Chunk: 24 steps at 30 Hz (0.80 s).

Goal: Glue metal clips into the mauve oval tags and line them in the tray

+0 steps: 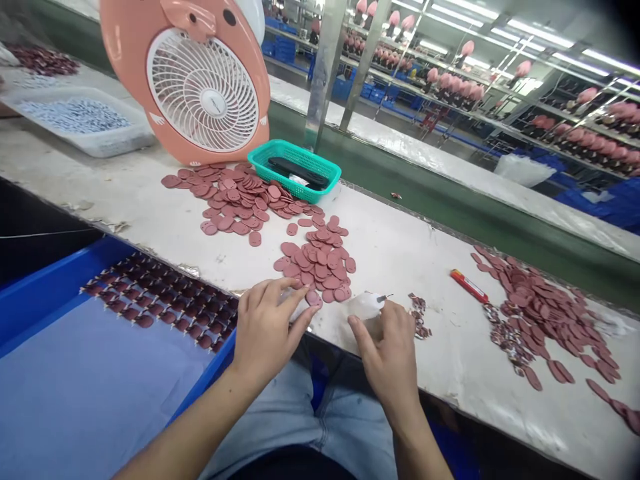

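Observation:
My left hand [267, 330] is at the near edge of a pile of dull-red oval pieces [323, 260]. Its thumb and index finger close around one oval piece [313, 299] with small holes in it. In my right hand [393, 347] is a small white squeeze bottle [366, 305] with a thin needle tip, pointing away to the right. Part of the bottle is hidden by the fingers. Just right of that hand lies a little heap of small shiny brown-and-silver parts [420, 317].
A blue bin [105, 257] at left holds rows of dark-red pieces. An orange fan [127, 40] and a green basket [333, 175] with a black object stand behind the larger oval pile. Rightward lie a red tube [469, 286] and more ovals [545, 310]. A white tray [115, 141] stands far left.

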### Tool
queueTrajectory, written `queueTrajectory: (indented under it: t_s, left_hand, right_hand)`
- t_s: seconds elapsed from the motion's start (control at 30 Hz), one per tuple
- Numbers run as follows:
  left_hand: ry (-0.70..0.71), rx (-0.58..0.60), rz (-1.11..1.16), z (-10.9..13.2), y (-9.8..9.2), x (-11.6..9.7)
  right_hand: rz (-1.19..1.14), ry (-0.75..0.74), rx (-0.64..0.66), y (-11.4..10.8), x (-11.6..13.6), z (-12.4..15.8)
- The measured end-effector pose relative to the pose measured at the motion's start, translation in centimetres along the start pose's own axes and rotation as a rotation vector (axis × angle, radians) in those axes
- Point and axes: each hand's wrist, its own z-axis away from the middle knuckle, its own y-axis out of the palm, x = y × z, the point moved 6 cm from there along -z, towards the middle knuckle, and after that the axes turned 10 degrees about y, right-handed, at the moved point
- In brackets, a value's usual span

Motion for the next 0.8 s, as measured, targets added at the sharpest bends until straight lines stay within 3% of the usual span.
queueTrajectory:
  t_s: [0.13, 0.27, 0.4, 0.53, 0.6, 0.7, 0.8]
  left_hand:
    - [-0.127, 0.036, -0.024, -0.9, -0.2, -0.2]
    - [-0.271, 0.022, 0.239, -0.8, -1.0, -0.3]
    - [-0.416, 0.098, 0.745, 0.4, -1.4, -2.1]
    - [-0.681, 0.05, 1.265, 2.5, -1.3, -3.5]
    - [-0.692, 0.043, 1.428, 3.2, -1.0, -4.0]
    - [-0.597, 0.027, 1.562, 3.7, -0.5, -4.3]
    - [-0.61, -0.084, 1.6, 4.1, -0.2, -3.9]
  right_hand:
    - [-0.156, 0.009, 0.033, -0.1, -0.5, 0.7]
    - [-0.407, 0.01, 0.077, -0.5, -0.1, 2.3]
    - [-0.558, 0.058, 0.2, -0.2, 1.3, 3.4]
    - [-0.795, 0.183, 0.407, 0.8, 2.4, 4.5]
    - [-0.936, 0.272, 0.456, 1.4, 2.5, 5.1]
    - [-1.035, 0.379, 0.575, 2.7, 2.5, 6.1]
    - [-1.078, 0.445, 0.64, 3.4, 2.5, 6.6]
